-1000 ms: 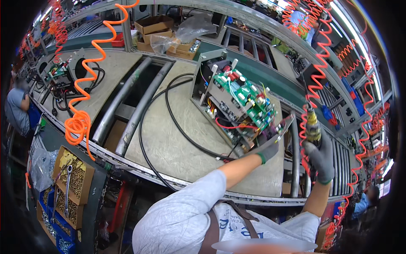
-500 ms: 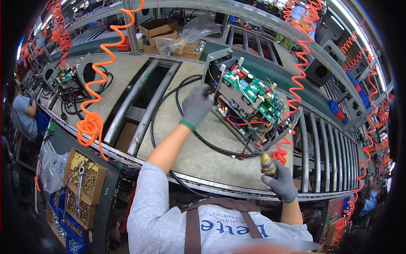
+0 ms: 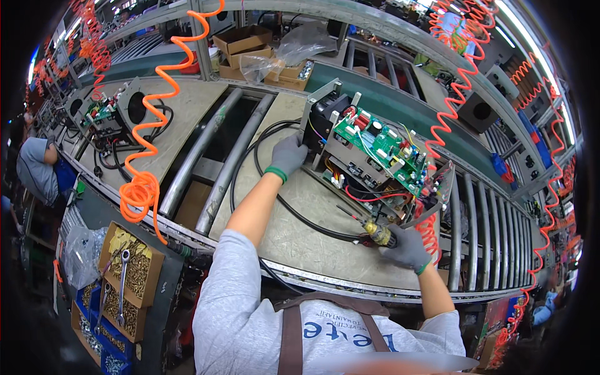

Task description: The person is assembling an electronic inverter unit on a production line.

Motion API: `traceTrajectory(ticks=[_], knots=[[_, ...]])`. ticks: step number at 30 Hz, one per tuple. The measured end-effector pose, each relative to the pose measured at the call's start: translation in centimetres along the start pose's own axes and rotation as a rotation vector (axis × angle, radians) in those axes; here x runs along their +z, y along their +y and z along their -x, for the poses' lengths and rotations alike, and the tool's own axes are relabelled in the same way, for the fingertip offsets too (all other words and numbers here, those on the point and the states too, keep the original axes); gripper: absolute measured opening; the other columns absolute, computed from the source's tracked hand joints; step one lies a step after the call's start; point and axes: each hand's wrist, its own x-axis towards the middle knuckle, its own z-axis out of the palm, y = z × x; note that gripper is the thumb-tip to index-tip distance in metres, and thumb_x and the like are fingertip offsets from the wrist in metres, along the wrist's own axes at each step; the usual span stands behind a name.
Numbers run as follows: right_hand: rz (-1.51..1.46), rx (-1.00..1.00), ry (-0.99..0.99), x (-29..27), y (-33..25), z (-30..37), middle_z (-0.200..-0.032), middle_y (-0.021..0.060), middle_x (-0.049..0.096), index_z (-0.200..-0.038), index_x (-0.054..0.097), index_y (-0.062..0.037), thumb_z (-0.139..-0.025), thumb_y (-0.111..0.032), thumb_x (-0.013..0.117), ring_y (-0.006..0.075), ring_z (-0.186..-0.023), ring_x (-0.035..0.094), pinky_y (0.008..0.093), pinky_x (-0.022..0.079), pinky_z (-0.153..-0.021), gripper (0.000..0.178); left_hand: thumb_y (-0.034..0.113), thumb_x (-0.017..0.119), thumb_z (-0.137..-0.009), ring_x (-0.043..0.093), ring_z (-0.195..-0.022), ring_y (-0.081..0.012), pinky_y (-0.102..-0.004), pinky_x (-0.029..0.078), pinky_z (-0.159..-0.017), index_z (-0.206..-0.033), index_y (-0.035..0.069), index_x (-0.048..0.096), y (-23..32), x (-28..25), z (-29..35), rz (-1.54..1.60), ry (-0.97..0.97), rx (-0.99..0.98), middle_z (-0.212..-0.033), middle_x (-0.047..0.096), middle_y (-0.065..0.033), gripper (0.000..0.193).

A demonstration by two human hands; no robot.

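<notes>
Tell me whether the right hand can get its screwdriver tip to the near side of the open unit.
Probably yes: the right hand holds the screwdriver just beside the unit, tip toward it, with only loose red wires nearby.
</notes>
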Motion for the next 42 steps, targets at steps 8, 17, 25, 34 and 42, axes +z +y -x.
traceTrajectory(ticks=[8, 17, 25, 34, 42], knots=[[0.409, -0.163, -0.199, -3.7, 6.4, -7.3, -0.078, 0.0139, 0.066, -0.104, 0.061, -0.0144, -0.060, -0.038, 0.075, 0.0346, -0.075, 0.065, 0.0446, 0.051, -0.065, 0.051, 0.031, 0.057, -0.082, 0.065, -0.076, -0.0399, -0.0486, 0.052, -0.071, -0.116, 0.004, 0.054, 0.3, -0.8, 12.1, -0.128, 0.159, -0.063, -0.084, 0.066, -0.0220, 0.044], [0.391, -0.325, -0.058, -3.6, 5.1, -5.7, -0.083, 0.0163, 0.066, -0.111, 0.058, -0.0084, -0.063, -0.024, 0.072, 0.0371, -0.076, 0.063, 0.0465, 0.050, -0.065, 0.052, 0.024, 0.066, -0.081, 0.065, -0.084, -0.0302, -0.0382, 0.053, -0.074, -0.110, 0.010, 0.064, 2.0, -13.3, 27.1, -0.029, 0.563, 0.057, -0.099, 0.065, -0.0115, 0.033], [0.216, -0.244, -0.428, -4.5, -0.9, 1.8, -0.079, 0.0198, 0.064, -0.108, 0.057, -0.0065, -0.068, -0.024, 0.069, 0.0381, -0.075, 0.064, 0.0455, 0.049, -0.065, 0.046, 0.038, 0.065, -0.080, 0.064, -0.098, -0.0344, -0.0420, 0.050, -0.086, -0.110, 0.011, 0.065, -14.1, -26.4, 37.9, -0.579, 0.471, -0.872, -0.106, 0.068, -0.0160, 0.040], [-0.380, -0.038, -0.773, 1.2, -4.3, 2.0, -0.099, 0.0200, 0.064, -0.121, 0.052, -0.0006, -0.082, -0.047, 0.065, 0.0276, -0.094, 0.063, 0.0375, 0.047, -0.084, 0.061, 0.032, 0.065, -0.083, 0.066, -0.087, -0.0332, -0.0409, 0.050, -0.079, -0.100, 0.000, 0.064, -22.0, -27.0, 40.6, -0.418, 0.459, -0.726, -0.095, 0.069, -0.0181, 0.037], [-0.327, -0.099, -0.672, 4.6, -3.8, 2.9, -0.101, 0.0216, 0.064, -0.126, 0.050, -0.0054, -0.081, -0.046, 0.064, 0.0350, -0.095, 0.064, 0.0403, 0.048, -0.083, 0.062, 0.034, 0.062, -0.084, 0.067, -0.084, -0.0306, -0.0377, 0.050, -0.079, -0.103, 0.004, 0.071, -17.8, -26.4, 38.5, -0.553, 0.501, -0.758, -0.092, 0.071, -0.0164, 0.037]])
